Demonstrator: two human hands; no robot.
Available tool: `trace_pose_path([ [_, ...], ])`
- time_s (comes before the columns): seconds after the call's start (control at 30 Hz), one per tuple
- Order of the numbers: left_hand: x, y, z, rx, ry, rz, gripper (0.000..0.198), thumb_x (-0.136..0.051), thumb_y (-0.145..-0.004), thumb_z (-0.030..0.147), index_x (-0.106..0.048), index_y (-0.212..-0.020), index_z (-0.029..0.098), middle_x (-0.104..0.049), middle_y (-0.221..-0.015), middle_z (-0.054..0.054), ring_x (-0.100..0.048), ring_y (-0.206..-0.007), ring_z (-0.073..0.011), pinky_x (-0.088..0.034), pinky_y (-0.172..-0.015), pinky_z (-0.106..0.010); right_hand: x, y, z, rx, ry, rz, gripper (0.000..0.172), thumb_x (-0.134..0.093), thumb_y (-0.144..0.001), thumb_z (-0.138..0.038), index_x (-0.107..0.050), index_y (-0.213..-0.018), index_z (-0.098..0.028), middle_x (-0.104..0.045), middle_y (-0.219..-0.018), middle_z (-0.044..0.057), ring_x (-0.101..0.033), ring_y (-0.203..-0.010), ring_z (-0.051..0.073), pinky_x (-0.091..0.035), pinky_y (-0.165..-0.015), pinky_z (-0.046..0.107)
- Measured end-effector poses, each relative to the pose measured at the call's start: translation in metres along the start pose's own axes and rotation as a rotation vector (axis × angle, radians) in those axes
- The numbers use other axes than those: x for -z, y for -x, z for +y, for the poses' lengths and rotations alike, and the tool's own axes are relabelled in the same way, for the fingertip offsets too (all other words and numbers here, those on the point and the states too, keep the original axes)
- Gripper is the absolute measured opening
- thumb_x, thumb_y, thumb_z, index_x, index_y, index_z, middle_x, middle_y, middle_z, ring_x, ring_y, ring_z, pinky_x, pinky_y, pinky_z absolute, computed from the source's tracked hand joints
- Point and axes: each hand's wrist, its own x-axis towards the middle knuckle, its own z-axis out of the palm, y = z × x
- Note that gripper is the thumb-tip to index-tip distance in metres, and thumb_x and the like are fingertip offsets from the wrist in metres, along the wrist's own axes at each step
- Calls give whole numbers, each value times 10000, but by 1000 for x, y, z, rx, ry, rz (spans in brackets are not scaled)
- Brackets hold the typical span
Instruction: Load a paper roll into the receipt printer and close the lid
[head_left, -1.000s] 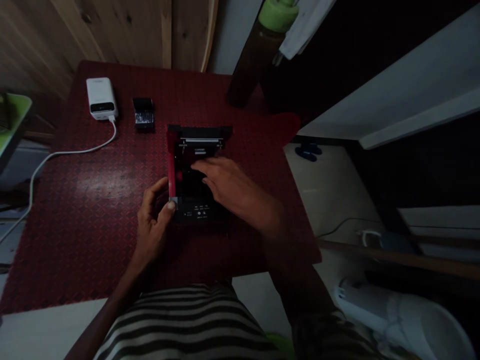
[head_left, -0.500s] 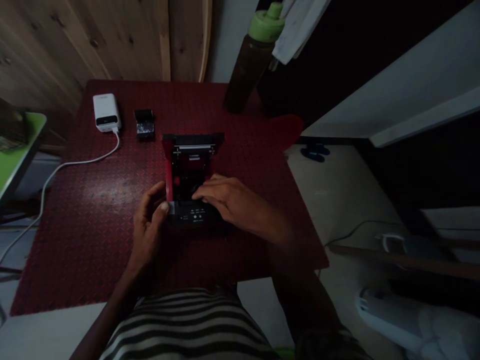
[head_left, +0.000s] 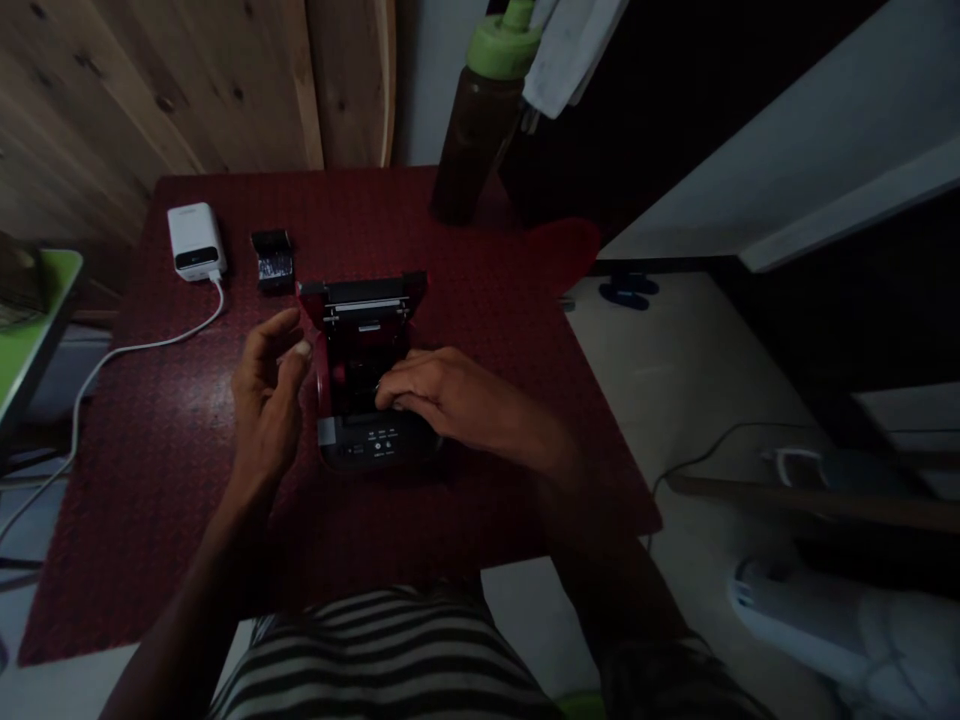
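Observation:
A small red and black label printer (head_left: 381,440) stands on the table with its lid (head_left: 364,295) raised, leaving the dark inside in view. My right hand (head_left: 450,395) reaches over its right side, fingers bent together and tips down in the compartment; whatever they pinch is hidden. To the left of the printer, my left hand (head_left: 266,390) is raised with thumb and fingers apart and nothing between them. Its fingertips are close to the lid's left edge. Beyond it lies a black roll of shiny film (head_left: 274,262).
A white power bank (head_left: 195,240) with a white cable (head_left: 165,343) lies at the table's far left. A brown bottle with a green cap (head_left: 480,130) stands at the back. The red patterned table (head_left: 495,510) ends at the right, above a floor with dark slippers (head_left: 626,297).
My left hand has let go of the printer's front left corner and moved up beside the lid. My right hand stays in the compartment. The whole view has shifted slightly.

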Motion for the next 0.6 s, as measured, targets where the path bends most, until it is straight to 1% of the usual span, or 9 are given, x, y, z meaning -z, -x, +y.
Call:
trace_pose_path([
  [0.17,0,5,-6,35,-6,7,436,-773,-1037,543,-772,-1385,280,-777,-1475,-102,-731,-1399,-329,-588,-1205,-501,3,-9,-5,-13,105,-97,360,-547,-998,86,-727,-909,-213,-813,-985,30,-716,-960,203,-524,-924,336],
  [0.27,2,7,-8,35,-4,-2,454,-776,-1034,563,-767,-1384,275,-771,-1472,-111,-726,-1399,-340,-590,-1198,-514,5,-10,-4,-13,103,-73,380,-545,-977,107,-734,-943,-221,-799,-999,30,-710,-979,210,-533,-948,350],
  [0.37,3,8,-9,47,-1,10,418,-787,-1031,533,-775,-1369,287,-777,-1455,-102,-727,-1392,-336,-592,-1197,-506,10,-6,-2,31,115,-38,383,-557,-993,93,-751,-942,-233,-791,-1038,29,-715,-990,212,-540,-997,373],
  [0.43,2,8,-10,64,1,23,404,-787,-1031,514,-780,-1366,288,-782,-1451,-98,-729,-1387,-328,-588,-1205,-505,12,-7,-1,53,134,-73,383,-582,-978,99,-751,-909,-237,-789,-1019,19,-710,-963,209,-538,-1007,379],
  [0.53,0,10,-11,97,18,34,425,-785,-1026,506,-777,-1380,271,-789,-1446,-109,-735,-1381,-330,-590,-1200,-519,9,-15,0,51,187,-135,362,-627,-948,96,-734,-842,-233,-777,-941,12,-677,-905,205,-529,-981,380],
  [0.6,-1,11,-12,109,34,34,438,-785,-1022,515,-773,-1385,270,-787,-1450,-115,-734,-1384,-335,-600,-1186,-518,6,-22,1,50,186,-116,368,-646,-929,90,-701,-757,-230,-758,-868,3,-653,-847,192,-524,-948,365],
])
